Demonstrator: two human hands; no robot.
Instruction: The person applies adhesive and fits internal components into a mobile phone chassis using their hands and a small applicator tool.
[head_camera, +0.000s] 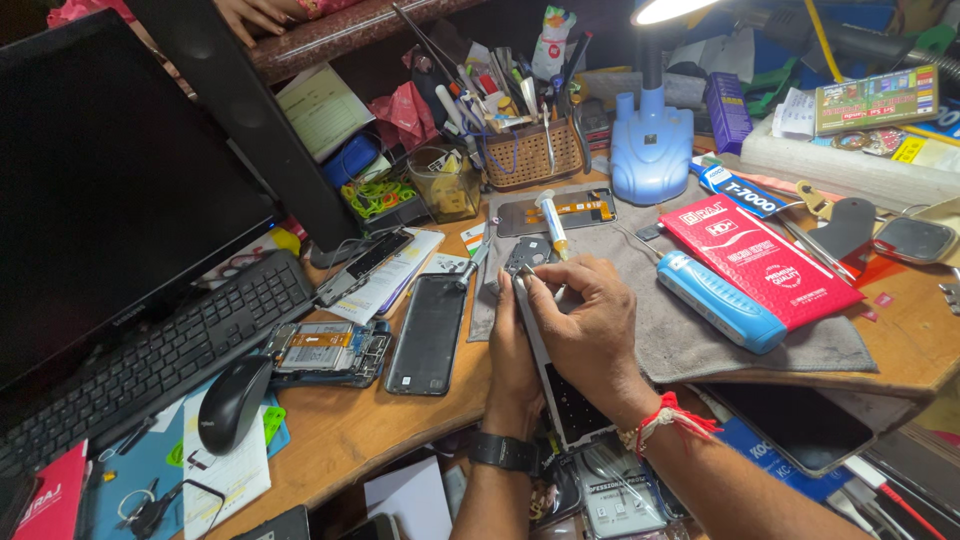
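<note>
Both hands gripped an opened phone frame (560, 395) at the near desk edge, partly over the grey mat (720, 335). Left hand (512, 355) fingers wrapped its left side; right hand (590, 320) fingers curled over the top, pinching a thin tool, tip hidden. Risk: a slip could gouge the board, or knock the glue tube (552, 222) just beyond.

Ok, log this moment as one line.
left hand: steadies phone frame | right hand: on frame, small tool | glue syringe on grey cloth
</note>
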